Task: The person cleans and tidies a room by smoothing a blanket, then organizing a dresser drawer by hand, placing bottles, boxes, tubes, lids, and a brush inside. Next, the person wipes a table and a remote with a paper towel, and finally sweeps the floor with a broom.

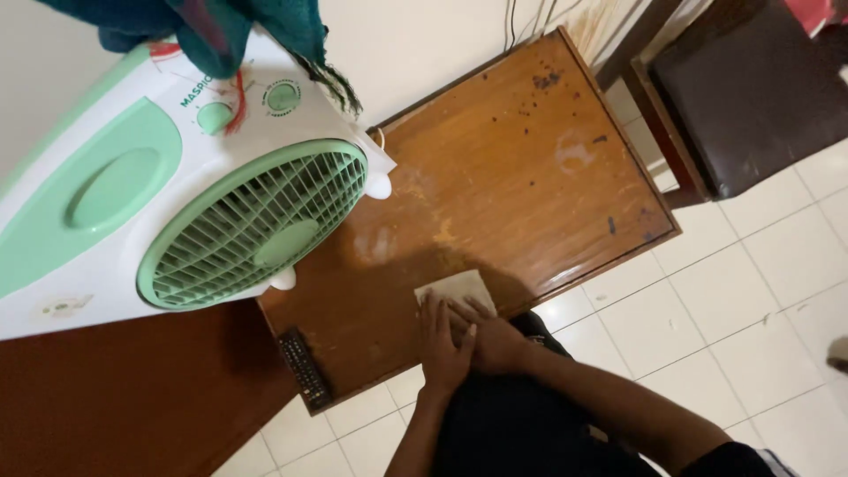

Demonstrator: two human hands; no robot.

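A small pale folded cloth (459, 287) lies near the front edge of a worn brown wooden table (521, 150). Both hands press down on it side by side. My left hand (442, 344) lies flat with its fingers stretched onto the cloth's near edge and partly overlaps the other hand. My right hand (496, 340) rests just to the right, fingers on the same cloth. Both forearms come in from the bottom of the view over dark clothing.
A white and green box fan (177, 212) stands at the table's left end, with a dark teal cloth (221, 26) draped over its top. A black remote control (305, 367) lies at the table's front edge. A dark cushioned chair (751, 88) stands at the upper right on white floor tiles (751, 291).
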